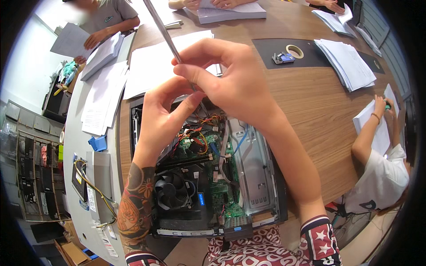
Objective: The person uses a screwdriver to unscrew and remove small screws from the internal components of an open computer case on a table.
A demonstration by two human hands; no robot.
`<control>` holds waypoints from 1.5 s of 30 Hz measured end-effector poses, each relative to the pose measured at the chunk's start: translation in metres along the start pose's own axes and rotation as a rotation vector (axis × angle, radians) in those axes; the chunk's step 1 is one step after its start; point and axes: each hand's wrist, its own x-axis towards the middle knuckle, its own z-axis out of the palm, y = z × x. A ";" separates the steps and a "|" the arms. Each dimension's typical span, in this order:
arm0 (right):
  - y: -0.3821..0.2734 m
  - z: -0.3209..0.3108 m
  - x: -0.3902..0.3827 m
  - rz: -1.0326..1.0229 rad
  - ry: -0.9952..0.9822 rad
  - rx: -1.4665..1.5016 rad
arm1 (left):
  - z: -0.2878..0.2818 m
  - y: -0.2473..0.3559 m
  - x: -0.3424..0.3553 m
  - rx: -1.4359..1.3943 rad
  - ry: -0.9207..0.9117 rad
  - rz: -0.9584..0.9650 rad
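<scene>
An opened desktop computer case (pixel 259 177) lies in front of me, its inside bared. Above its far part, my right hand (pixel 228 73) pinches the shaft of a long metal screwdriver (pixel 160 29), whose upper end runs out of view. Lower on the same shaft, my left hand (pixel 166 111) closes thumb and fingers around it. The screwdriver slants down into the case near a bundle of coloured wires (pixel 194 135); its tip is hard to make out. A black cooling fan (pixel 173 190) and a green circuit board (pixel 217 190) show inside the case.
Paper sheets (pixel 146 66) lie just beyond the case. A tape roll (pixel 294 51) and a small blue box (pixel 282 57) rest on a dark mat. A grey metal box (pixel 98 186) with cables stands at left. Several people handle paper stacks around the table (pixel 306 119).
</scene>
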 end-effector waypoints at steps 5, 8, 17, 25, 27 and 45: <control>-0.008 -0.010 0.000 0.093 -0.020 -0.100 | 0.002 0.009 0.001 0.038 -0.011 -0.064; 0.000 -0.010 0.000 0.068 -0.026 -0.107 | 0.004 0.009 0.002 -0.012 -0.016 -0.038; -0.001 0.003 -0.002 0.070 -0.085 0.203 | -0.004 0.001 0.000 -0.014 0.005 -0.037; -0.006 -0.009 -0.001 0.051 0.016 -0.073 | -0.001 0.003 0.001 0.001 0.003 -0.041; -0.001 -0.009 -0.001 0.061 0.030 -0.019 | 0.000 0.003 0.003 -0.003 0.001 -0.039; -0.002 -0.008 -0.001 0.067 -0.032 -0.009 | -0.010 -0.016 -0.003 0.592 -0.496 -0.185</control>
